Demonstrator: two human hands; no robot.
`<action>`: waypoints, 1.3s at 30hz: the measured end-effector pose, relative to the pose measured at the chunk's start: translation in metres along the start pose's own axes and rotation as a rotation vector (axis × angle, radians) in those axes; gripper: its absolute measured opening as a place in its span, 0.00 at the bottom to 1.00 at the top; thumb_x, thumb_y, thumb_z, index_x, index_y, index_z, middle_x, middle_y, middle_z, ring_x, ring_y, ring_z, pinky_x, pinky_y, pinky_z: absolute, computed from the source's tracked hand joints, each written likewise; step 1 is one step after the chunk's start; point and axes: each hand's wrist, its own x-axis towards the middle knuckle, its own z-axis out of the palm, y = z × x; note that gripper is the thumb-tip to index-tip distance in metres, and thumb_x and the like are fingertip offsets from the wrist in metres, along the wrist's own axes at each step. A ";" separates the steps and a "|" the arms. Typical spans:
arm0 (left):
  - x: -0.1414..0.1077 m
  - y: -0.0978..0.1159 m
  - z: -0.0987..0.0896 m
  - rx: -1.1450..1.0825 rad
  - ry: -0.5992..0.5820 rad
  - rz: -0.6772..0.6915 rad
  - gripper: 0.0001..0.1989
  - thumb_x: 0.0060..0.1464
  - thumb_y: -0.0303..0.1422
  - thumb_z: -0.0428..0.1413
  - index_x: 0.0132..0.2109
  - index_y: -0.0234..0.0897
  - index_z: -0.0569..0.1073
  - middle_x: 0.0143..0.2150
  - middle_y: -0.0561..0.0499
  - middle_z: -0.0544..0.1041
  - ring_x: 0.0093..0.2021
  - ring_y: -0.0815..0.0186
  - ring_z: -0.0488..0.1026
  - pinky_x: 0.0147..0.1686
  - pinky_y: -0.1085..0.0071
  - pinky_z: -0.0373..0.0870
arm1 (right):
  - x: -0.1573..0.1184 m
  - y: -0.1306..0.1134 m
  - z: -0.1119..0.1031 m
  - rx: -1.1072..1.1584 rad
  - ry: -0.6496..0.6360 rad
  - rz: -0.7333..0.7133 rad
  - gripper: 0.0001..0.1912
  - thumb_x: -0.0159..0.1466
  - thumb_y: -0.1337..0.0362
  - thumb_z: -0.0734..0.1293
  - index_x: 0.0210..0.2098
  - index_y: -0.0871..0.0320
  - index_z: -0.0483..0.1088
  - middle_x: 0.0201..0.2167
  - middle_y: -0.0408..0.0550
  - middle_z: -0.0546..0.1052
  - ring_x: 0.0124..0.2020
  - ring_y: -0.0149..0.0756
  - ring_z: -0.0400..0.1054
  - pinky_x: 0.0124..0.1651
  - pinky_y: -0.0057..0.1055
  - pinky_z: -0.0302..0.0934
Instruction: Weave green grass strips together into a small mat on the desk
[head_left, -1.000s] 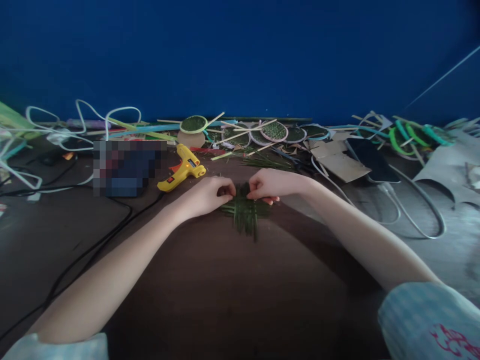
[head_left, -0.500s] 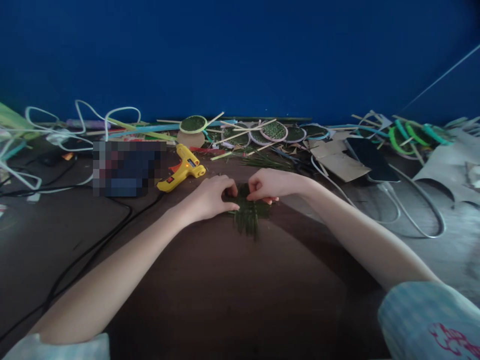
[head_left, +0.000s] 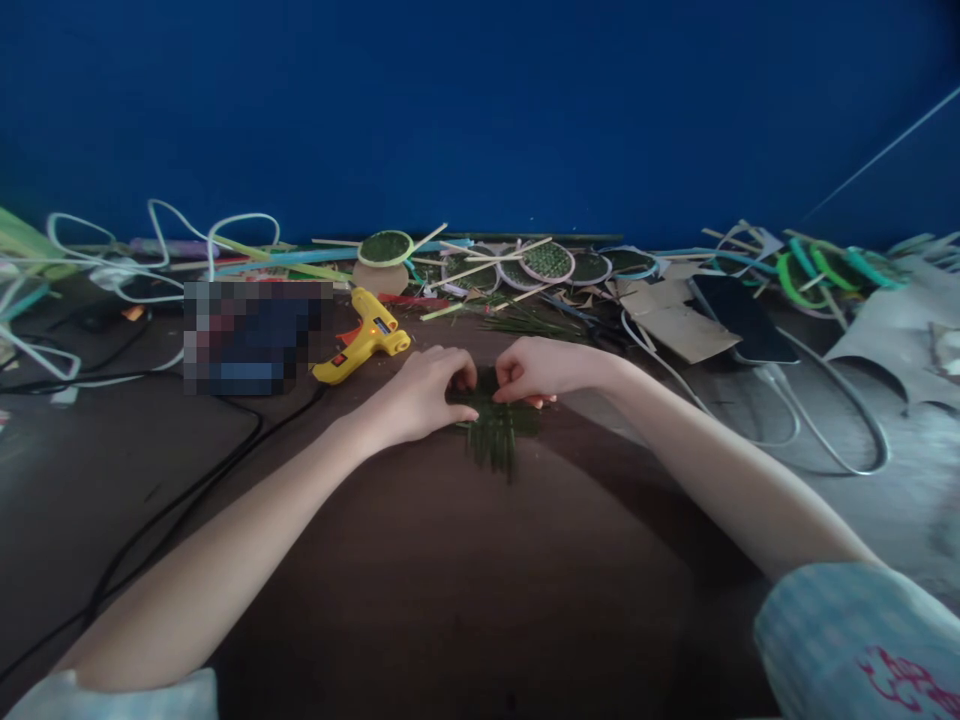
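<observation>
A small mat of dark green, grass-like strips (head_left: pixel 492 440) lies on the brown table, its loose ends pointing toward me. At its left side is my left hand (head_left: pixel 431 395), thumb and fingers apart, the fingertips resting on the strips. My right hand (head_left: pixel 529 370) is over the upper right part of the mat, with its thumb and index finger pinched together on the strips. The strips beneath the fingers are partly hidden.
A yellow glue gun (head_left: pixel 364 338) lies left of my hands, beside a pixelated dark object (head_left: pixel 259 338). Round green woven pieces (head_left: pixel 547 261) and sticks line the back. Cardboard (head_left: pixel 679 320), a phone (head_left: pixel 742 318) and cables are at the right.
</observation>
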 end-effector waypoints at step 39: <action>-0.001 0.003 0.000 -0.008 -0.037 -0.053 0.09 0.48 0.39 0.57 0.34 0.39 0.71 0.33 0.52 0.69 0.38 0.62 0.64 0.42 0.65 0.57 | -0.007 -0.010 -0.008 0.255 0.045 -0.125 0.07 0.54 0.64 0.66 0.29 0.58 0.61 0.19 0.41 0.73 0.21 0.27 0.67 0.20 0.22 0.56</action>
